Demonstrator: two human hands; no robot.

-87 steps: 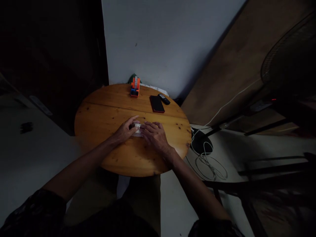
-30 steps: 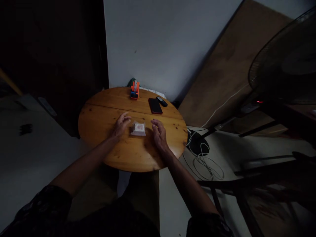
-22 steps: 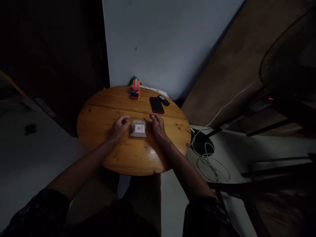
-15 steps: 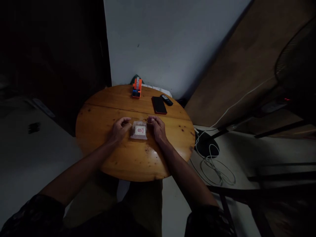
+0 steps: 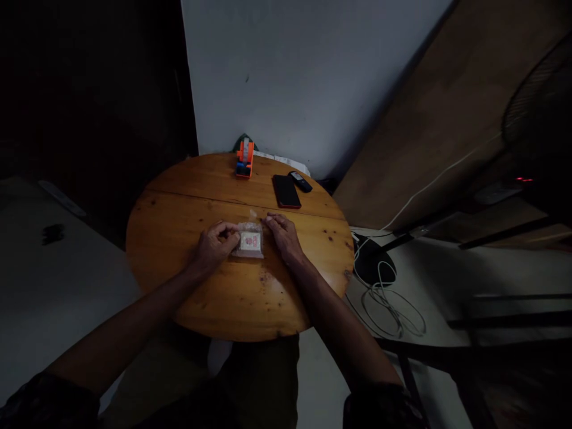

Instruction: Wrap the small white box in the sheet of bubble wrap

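Observation:
A small white box [image 5: 250,241] with a red print lies on the round wooden table [image 5: 214,310], inside clear, bubbly-looking plastic wrap. On its left side, my left hand [image 5: 217,243] is closed, thumb and index finger pinching at the edge of the wrap. My right hand [image 5: 282,235] is by the upper right corner of the box, its fingers curled together. Whatever those fingertips hold, if anything, is too small to make out. Just beyond the box, a small clear scrap [image 5: 253,213] shows against the wood.
An orange tape dispenser [image 5: 245,158] stands at the table's far edge. Right of it lie a dark flat phone-like slab [image 5: 286,191] and a black handset [image 5: 300,181]. A wall rises behind. On the floor to the right are coiled cables [image 5: 393,307] and a fan [image 5: 536,101].
The fingers of my left hand have come onto the left edge of the wrapped box. My right hand stays near the upper right corner. The view has shifted slightly.

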